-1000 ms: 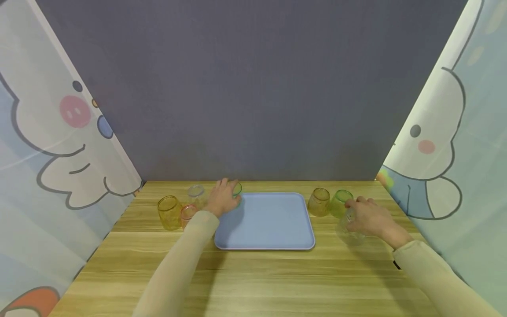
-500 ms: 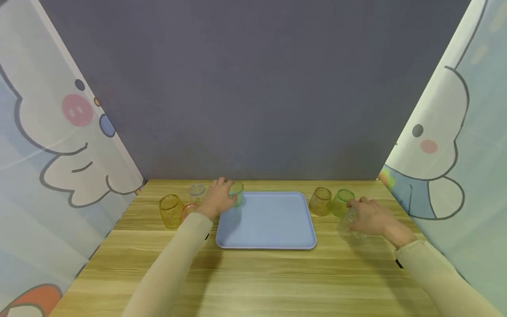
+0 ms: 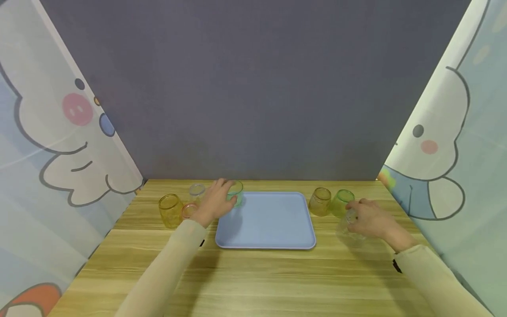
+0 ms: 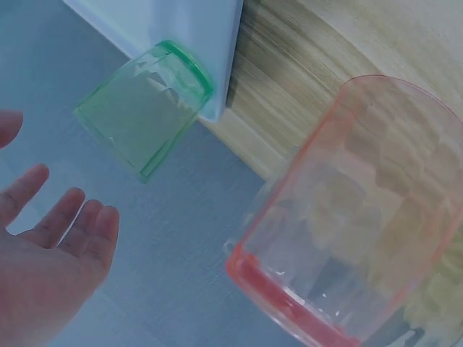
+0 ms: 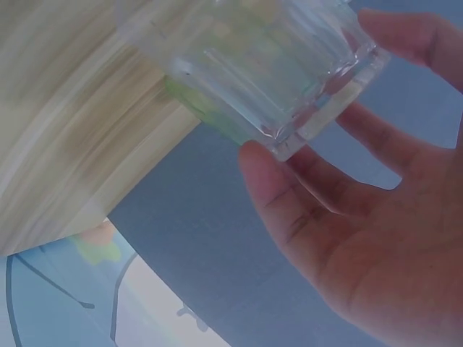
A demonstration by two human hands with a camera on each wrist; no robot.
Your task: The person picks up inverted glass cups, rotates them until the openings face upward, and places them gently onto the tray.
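Observation:
A green-tinted glass [image 3: 237,193] stands mouth up on the back left corner of the light blue tray [image 3: 269,220]. My left hand [image 3: 215,203] is just left of it; in the left wrist view a gap separates the loosely spread fingers from the green glass [image 4: 141,108]. To the right of the tray, my right hand [image 3: 372,221] holds a clear glass [image 3: 350,223]. The right wrist view has thumb and fingers around the thick base of this clear glass [image 5: 268,69], which is upside down on the wooden table.
Left of the tray are a yellow glass [image 3: 171,212], a pink glass [image 3: 189,210] and a clear glass [image 3: 196,190]. An amber glass [image 3: 320,202] and another green glass [image 3: 341,203] stand right of it. A grey panel [image 3: 257,97] rises behind the table.
My left hand has drawn back leftward from the green glass, which stays on the tray corner and shows more fully. My right hand has hardly moved at the clear glass.

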